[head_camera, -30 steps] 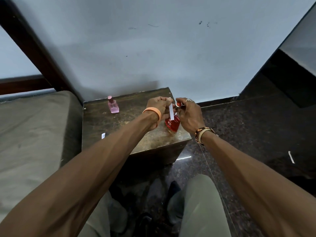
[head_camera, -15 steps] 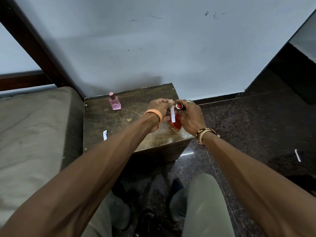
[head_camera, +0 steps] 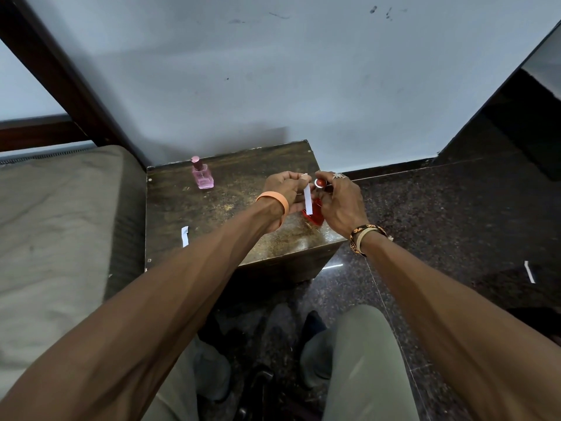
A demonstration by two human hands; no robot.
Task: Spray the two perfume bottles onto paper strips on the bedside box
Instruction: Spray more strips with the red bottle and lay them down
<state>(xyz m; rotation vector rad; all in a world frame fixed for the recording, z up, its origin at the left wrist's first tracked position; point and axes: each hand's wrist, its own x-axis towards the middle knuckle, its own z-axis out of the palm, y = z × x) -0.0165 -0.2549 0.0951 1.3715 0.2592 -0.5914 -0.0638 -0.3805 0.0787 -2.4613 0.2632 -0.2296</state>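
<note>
left grip [head_camera: 282, 189] pinches paper strip [head_camera: 308, 202] by its top, hanging upright | right grip [head_camera: 343, 205] clasps red bottle [head_camera: 314, 212] at bedside box [head_camera: 230, 226] front-right, nozzle just right of strip | pink bottle [head_camera: 202, 177] far-left, nearer left grip

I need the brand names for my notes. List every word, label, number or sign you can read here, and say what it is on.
No text can be read.
pink perfume bottle: no label visible.
red perfume bottle, gripped by the right hand: mostly hidden, nothing legible.
paper strip pinched by the left hand: blank.
black wristband on the right wrist: orange marks, too small to read.
</note>
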